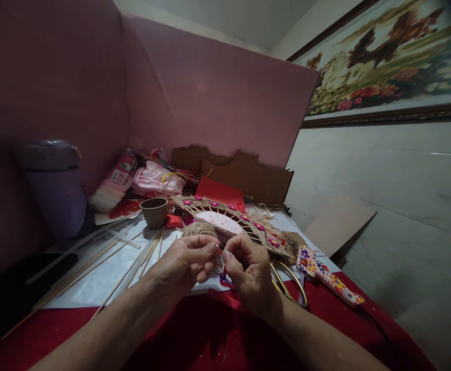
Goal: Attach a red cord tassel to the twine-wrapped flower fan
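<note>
My left hand [192, 260] and my right hand [248, 270] meet in front of me, each pinching with thumb and fingertips. What they hold between them is too small to make out. Just behind the fingers lies a ball of twine [200, 229]. Beyond it rests a curved burlap piece [231, 206] edged with sticks and purple-pink flowers, around a white dotted panel [219, 222]. Small blue and red bits [225, 280] show below my fingertips. Gold-handled scissors [300, 291] lie beside my right hand, partly hidden by it.
A flower-patterned glue gun [335, 285] with a cord lies at right. At left are thin wooden sticks [82, 275], clear glue sticks [127, 238], a brown cup [154, 214] and a purple tumbler [57, 193]. Red card [221, 191], bagged materials [157, 178] and torn cardboard [244, 175] stand behind.
</note>
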The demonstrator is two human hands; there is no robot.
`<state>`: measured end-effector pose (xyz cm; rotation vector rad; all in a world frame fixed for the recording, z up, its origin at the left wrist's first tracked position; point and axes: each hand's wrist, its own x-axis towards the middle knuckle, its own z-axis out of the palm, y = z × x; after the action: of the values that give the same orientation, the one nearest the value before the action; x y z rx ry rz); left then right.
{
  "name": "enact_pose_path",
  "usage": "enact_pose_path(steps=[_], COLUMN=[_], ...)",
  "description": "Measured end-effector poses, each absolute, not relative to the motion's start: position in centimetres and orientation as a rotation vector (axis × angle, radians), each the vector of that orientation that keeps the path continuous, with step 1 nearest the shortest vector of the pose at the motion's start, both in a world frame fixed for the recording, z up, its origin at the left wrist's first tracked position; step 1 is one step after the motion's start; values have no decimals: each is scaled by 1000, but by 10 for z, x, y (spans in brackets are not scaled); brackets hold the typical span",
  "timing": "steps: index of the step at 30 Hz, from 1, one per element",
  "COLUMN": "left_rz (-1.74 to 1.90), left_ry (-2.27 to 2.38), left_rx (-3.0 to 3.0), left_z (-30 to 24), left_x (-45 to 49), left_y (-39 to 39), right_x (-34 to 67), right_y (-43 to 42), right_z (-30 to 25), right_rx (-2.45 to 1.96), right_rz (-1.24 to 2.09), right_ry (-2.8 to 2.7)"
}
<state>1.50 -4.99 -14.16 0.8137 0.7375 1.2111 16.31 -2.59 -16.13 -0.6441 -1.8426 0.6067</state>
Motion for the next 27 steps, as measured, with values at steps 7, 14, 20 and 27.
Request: enact_pose_path(steps=[7,14,20,27], left_rz=[1215,1217,1224,1211], left_ry=[740,732,725,703], left_rx=[803,813,810,851], left_z=[-140,-140,-142,-141], left_x=[16,16,16,16], left_y=[-51,-51,-50,-51], right_x=[163,163,162,163], right_y=[-25,-26,-26,-26], right_z=[-162,-160,-159,-160], right_rx=[-628,-615,-627,-647], right_rz=[599,570,567,612], right_ry=[-1845,-1849,-1845,-1840])
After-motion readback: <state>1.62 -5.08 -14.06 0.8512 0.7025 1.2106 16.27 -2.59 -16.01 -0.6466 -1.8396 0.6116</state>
